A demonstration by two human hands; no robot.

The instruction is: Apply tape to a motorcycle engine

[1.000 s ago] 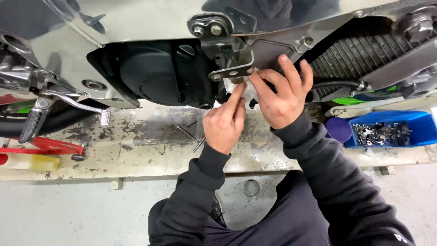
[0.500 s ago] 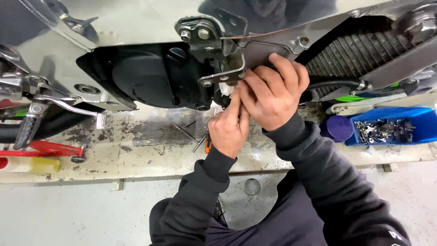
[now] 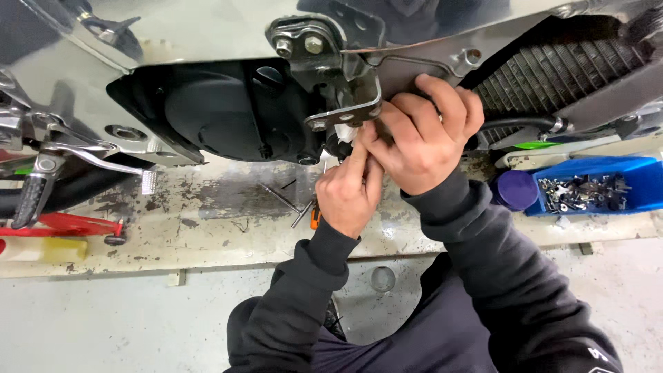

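Observation:
My left hand (image 3: pixel 349 192) reaches up from below, its fingertips pinched on a small white part (image 3: pixel 343 133) under a silver metal bracket (image 3: pixel 345 114) on a motorcycle. My right hand (image 3: pixel 423 137) lies just above and to the right, with its fingers curled over the bracket's right end and its thumb against my left fingertips. The bracket hangs beside a black engine cover (image 3: pixel 221 110). What the fingertips do behind the bracket is hidden.
An orange-handled screwdriver (image 3: pixel 314 218) and thin metal rods (image 3: pixel 280 197) lie on the stained floor slab under my left hand. At right stand a blue bin of screws (image 3: pixel 594 188) and a purple cap (image 3: pixel 516 190). A red stand (image 3: pixel 65 224) and a footpeg (image 3: pixel 31 197) are at left; a radiator (image 3: pixel 552 69) is at upper right.
My two hands have drawn closer together under the bracket, the right one closing over the left fingertips. The view has shifted slightly toward the engine cover.

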